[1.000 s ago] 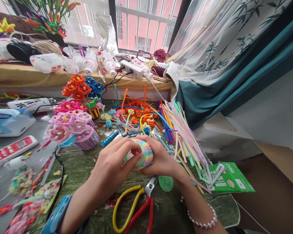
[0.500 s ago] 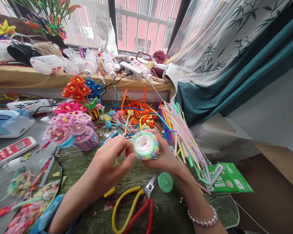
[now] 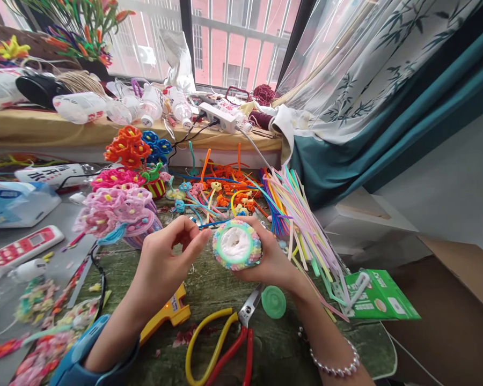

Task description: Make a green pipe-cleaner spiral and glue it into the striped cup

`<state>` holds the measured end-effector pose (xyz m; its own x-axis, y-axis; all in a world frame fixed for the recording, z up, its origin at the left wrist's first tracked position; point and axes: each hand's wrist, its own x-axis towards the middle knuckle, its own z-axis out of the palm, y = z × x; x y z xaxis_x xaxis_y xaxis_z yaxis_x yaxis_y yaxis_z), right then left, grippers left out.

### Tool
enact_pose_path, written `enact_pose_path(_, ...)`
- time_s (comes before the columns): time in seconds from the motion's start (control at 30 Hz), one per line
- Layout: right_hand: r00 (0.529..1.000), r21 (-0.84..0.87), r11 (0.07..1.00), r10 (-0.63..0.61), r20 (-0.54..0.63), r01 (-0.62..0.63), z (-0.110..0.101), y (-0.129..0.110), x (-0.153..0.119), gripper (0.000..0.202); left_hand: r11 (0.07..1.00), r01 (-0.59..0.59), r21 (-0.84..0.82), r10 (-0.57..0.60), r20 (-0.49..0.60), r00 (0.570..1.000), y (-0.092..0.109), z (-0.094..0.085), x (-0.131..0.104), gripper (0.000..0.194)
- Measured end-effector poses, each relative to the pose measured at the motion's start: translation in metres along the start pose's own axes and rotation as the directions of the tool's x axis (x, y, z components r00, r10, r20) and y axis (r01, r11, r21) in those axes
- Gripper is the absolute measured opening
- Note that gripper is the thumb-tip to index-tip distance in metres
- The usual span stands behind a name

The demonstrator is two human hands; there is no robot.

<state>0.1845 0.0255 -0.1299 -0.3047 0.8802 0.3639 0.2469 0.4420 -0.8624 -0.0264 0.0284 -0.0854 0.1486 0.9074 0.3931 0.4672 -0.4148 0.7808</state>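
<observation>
A small round pot (image 3: 235,244), wrapped in bumpy pastel chenille with a mint-green ring and white stuffing inside its mouth, is gripped by my right hand (image 3: 271,257). Its stuffed end faces me. My left hand (image 3: 169,254) is just left of the pot, apart from it, with thumb and forefinger bent together in a pinch; whatever is between the tips is too small to make out. Below the hands lie scissors (image 3: 247,311) with one yellow and one red handle. Beside their blades rests a mint-green coiled disc (image 3: 273,302). A yellow glue gun (image 3: 173,311) shows partly behind my left forearm.
Pink chenille flowers (image 3: 116,209) in a pot stand at left. Loose pipe cleaners (image 3: 306,225) fan out at right, near a green packet (image 3: 380,295). Orange chenille pieces (image 3: 229,177) lie behind. A red-and-white remote-like device (image 3: 24,249) is far left; a power strip (image 3: 219,117) sits on the sill.
My left hand has drawn back leftward from the pot's rim, its fingers now pinched. More of the yellow glue gun shows. The pot has shifted only slightly in my right hand.
</observation>
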Motion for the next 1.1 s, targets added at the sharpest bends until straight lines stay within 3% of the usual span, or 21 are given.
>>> enact_pose_path(0.23,1.000,-0.025,1.000,0.009,-0.030,-0.010,-0.002,0.002,0.000,0.076,0.974,0.089,-0.209,-0.070,0.095,0.993,-0.014,0.005,0.000,0.011)
enact_pose_path(0.37,0.999,-0.040,0.999,0.000,-0.040,-0.001,-0.002,0.003,0.001,0.075,0.929,0.172,-0.327,-0.139,0.122,0.983,-0.014,0.001,0.003,0.013)
enact_pose_path(0.57,1.000,-0.066,0.998,-0.007,-0.021,0.006,-0.002,0.001,0.001,0.075,0.926,0.227,-0.301,-0.200,0.117,0.973,-0.014,0.000,0.004,0.020)
enact_pose_path(0.73,1.000,-0.050,0.999,-0.014,0.011,0.015,-0.003,-0.001,0.001,0.076,0.996,0.088,-0.018,-0.087,0.067,0.994,-0.020,0.003,0.003,0.016)
enact_pose_path(0.87,0.999,-0.042,0.999,0.001,0.035,0.000,-0.002,-0.002,0.002,0.076,0.971,-0.096,0.221,0.085,0.058,0.995,-0.017,0.000,0.004,0.013)
enact_pose_path(1.1,0.997,-0.081,0.996,-0.025,0.074,0.031,0.002,-0.001,0.002,0.075,0.970,-0.176,0.169,0.183,-0.026,0.983,-0.006,0.002,0.001,0.014)
